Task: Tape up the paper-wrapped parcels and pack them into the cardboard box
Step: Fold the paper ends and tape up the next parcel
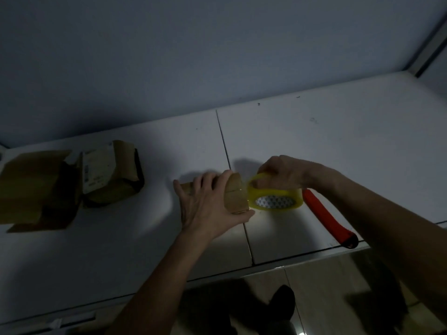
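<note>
Around parcel (235, 194): left hand (205, 204), curled.

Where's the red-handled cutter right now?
The red-handled cutter lies on the white table's right side, beside the yellow tape roll.

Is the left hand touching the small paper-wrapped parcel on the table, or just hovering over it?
Touching. The head view shows the left hand laid over the parcel, fingers curled across its top and thumb against its near edge.
</note>
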